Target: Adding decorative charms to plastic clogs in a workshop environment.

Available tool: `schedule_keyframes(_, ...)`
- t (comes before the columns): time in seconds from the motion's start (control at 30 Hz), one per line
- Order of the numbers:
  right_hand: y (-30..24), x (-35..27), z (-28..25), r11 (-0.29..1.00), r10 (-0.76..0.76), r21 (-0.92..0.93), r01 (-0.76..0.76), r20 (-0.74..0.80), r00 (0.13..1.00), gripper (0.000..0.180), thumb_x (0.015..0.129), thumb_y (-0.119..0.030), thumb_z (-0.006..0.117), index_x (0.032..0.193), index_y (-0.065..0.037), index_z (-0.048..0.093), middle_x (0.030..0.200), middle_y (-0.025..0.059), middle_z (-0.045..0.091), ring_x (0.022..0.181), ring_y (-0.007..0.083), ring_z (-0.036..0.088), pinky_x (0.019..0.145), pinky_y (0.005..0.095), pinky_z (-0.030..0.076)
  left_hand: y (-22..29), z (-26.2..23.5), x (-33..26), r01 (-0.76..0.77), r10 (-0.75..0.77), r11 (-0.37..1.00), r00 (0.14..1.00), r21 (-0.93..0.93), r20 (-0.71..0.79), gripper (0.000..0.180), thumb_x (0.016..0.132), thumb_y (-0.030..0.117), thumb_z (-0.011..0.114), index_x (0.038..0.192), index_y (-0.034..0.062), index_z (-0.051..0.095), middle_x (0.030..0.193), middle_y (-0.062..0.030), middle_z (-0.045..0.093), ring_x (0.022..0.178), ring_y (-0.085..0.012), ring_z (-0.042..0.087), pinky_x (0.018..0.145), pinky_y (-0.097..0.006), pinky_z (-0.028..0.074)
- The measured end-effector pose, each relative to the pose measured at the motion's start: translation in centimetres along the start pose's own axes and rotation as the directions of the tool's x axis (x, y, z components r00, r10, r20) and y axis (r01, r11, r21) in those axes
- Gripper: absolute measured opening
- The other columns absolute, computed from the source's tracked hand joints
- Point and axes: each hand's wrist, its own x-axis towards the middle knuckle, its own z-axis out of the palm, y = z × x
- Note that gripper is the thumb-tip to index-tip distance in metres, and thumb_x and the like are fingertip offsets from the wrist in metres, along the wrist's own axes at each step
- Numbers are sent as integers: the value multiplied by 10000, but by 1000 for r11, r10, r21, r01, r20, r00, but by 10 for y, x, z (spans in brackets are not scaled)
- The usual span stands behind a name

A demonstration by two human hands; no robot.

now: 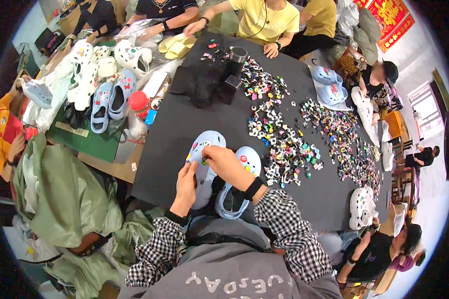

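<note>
At the near edge of the black table, a light blue clog [212,138] stands with its toe pointing away and a few small charms on its upper. My left hand [186,185] grips this clog along its left side, fingers closed against it. Over the upper, my right hand [230,165] pinches a small dark green charm [204,161] against the clog. The mate, a second light blue clog [253,160], rests just to the right, partly under my right wrist, with red and yellow charms on it. My right forearm covers part of it.
Loose shoe charms [284,149] lie in heaps to the right. A dark cylindrical container [238,55] stands at the back. White and blue clogs [101,103] fill the left side beside a red-lidded jar [138,101]. Green sacks [67,194] lie lower left. Several people sit around the table.
</note>
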Motion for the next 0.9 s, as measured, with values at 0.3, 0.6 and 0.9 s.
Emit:
schedule_keyframes(0.3,0,15,-15,991,74,-119,-59,131,989,103,763,-106,618,835,-50,570,791,115,640,751,315,624,648,416,488,-8,-2,2,-6,6,999,1000,52,-8,236,949,192,532,1091,9,576,966,11,589,883,-66,518,760,-238,417)
schedule_keyframes(0.6,12,19,-20,982,115,-176,-70,259,959,163,719,-130,685,837,-70,590,794,92,632,798,278,622,695,393,484,-9,8,-3,0,-1,998,1000,65,21,241,952,184,517,1113,12,569,954,6,583,864,-68,518,757,-230,415)
schedule_keyframes(0.9,16,29,-10,984,-1,-176,17,92,996,422,635,-174,744,1008,-123,553,1052,106,508,1055,320,469,849,434,425,8,3,-1,5,-5,1000,1000,-22,16,225,956,181,521,1101,20,581,940,-7,616,819,-81,574,718,-246,464)
